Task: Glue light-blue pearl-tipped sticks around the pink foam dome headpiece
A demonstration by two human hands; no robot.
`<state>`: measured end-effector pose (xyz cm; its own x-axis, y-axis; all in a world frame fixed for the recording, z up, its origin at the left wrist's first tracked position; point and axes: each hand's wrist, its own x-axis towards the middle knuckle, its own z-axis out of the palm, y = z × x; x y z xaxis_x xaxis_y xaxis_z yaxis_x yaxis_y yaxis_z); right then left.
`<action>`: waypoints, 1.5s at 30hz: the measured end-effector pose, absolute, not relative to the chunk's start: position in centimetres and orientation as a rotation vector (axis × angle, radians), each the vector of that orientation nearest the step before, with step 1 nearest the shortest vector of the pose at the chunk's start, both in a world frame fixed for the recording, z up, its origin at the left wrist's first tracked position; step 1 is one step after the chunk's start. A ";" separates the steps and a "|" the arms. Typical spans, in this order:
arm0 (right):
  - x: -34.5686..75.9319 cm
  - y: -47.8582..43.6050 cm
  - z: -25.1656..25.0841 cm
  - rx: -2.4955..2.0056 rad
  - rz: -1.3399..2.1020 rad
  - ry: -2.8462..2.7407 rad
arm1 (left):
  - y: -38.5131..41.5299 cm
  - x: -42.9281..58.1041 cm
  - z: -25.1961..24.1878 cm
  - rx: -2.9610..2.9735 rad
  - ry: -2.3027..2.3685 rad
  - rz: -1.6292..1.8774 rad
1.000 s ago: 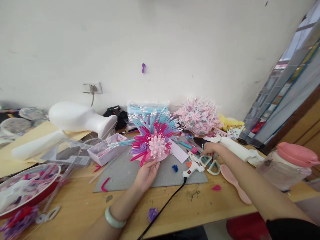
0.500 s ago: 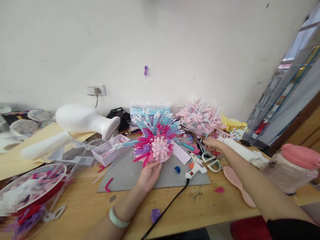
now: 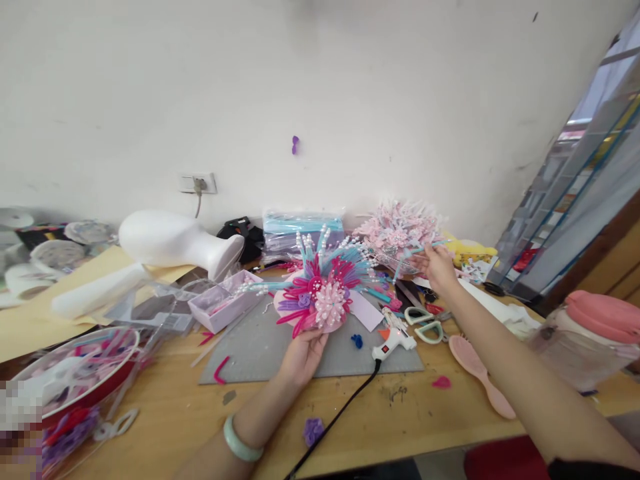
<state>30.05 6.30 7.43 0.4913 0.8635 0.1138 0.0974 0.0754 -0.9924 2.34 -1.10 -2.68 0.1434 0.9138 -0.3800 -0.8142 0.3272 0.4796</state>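
My left hand [image 3: 304,357] grips the lower edge of a flower headpiece [image 3: 306,301] over the grey mat. Pink, magenta and purple petals cover its front, with a large pearl-dotted pink flower, and light blue stems tipped with white beads fan out behind. My right hand [image 3: 438,268] is raised at the right, in front of a pink flower bunch [image 3: 395,227]. Its fingers are pinched on a light blue pipe cleaner [image 3: 403,264], which looks bent. Under that arm lie white-handled scissors [image 3: 430,331] and a white glue gun [image 3: 394,343].
A white foam head [image 3: 170,240] lies at the back left beside a lilac box [image 3: 215,317]. Left of the mat [image 3: 245,367] stands a red-and-white basin [image 3: 100,393] of scraps. On the right are a pink hairbrush [image 3: 480,373] and a pink-lidded jug [image 3: 590,333].
My right hand has risen from the pile of pieces by the scissors, with the light blue pipe cleaner now showing in its fingers. The headpiece in my left hand has tilted and turned.
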 end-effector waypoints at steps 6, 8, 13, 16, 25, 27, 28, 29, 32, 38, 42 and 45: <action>28.3 3.0 8.5 -1.133 0.826 -0.943 | -1.8 2.9 -2.8 0.194 0.642 1.282; 27.1 1.4 7.9 -1.128 0.912 -1.038 | -2.0 3.2 -2.7 0.182 0.665 1.307; 23.3 -1.7 4.2 -1.219 1.194 -1.427 | -2.9 3.9 -2.9 0.156 0.729 1.408; 20.9 -2.9 2.1 -1.253 1.309 -1.576 | -3.8 3.8 -3.3 0.185 0.780 1.357; 17.8 -5.2 0.3 -1.126 1.374 -1.549 | -6.7 1.8 -2.1 0.210 0.837 1.148; 18.0 -5.3 0.4 -1.069 1.403 -1.514 | -7.1 1.1 -1.7 0.218 0.868 1.076; 18.1 -5.3 0.5 -1.039 1.416 -1.485 | -7.3 0.8 -1.5 0.225 0.872 1.029; 18.3 -5.2 0.5 -1.011 1.418 -1.447 | -7.4 0.5 -1.3 0.243 0.862 0.966; 18.8 -5.0 0.8 -0.944 1.352 -1.316 | -7.8 -0.2 -0.6 0.368 0.741 0.770; 18.8 -5.7 1.1 -0.941 1.149 -1.357 | -7.7 2.3 -0.1 0.674 0.638 0.623; 19.0 -6.7 1.1 -0.995 0.842 -1.436 | -6.5 5.1 0.1 0.834 0.612 0.766; 19.9 -6.7 1.5 -1.031 0.671 -1.401 | -5.4 6.1 0.4 1.027 0.635 0.820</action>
<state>19.87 -6.72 1.51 0.1048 0.8803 0.4627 0.1911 0.4388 -0.8780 6.14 -5.37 0.43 0.5509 0.8307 -0.0808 -0.2866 0.2792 0.9165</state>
